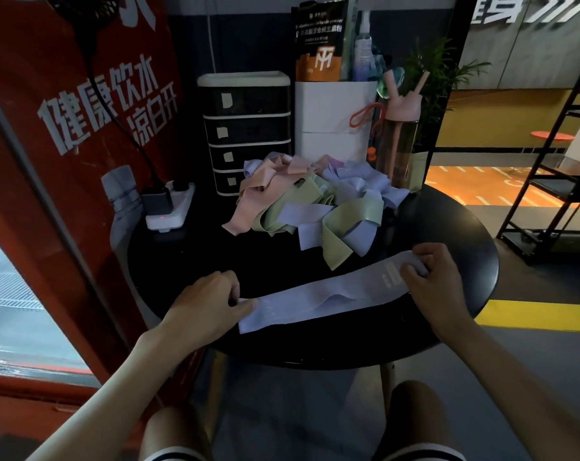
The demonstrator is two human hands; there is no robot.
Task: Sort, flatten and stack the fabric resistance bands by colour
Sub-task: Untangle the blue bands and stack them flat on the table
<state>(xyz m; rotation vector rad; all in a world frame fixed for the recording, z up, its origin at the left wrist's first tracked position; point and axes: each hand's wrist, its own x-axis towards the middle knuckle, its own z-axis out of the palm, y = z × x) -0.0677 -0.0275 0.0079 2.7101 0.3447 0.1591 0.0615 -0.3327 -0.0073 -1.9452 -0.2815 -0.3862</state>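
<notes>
left hand [209, 304] and right hand [438, 284] pinch opposite ends of the long lilac fabric band [315, 301]. its axis runs crosswise on the round black counter [195, 257].

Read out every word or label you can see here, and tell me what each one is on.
"健康饮水": red banner, white characters.
"凉白开": same banner, the line below.
"vitamin powder": black and orange pouch; the words before it are blurred.
"维生素粉": end of the pouch's Chinese line.
Pale print on the lilac band: too blurred to read.
Stickers on the drawer unit: no text legible.
Wall sign: cut off, unreadable.
</notes>
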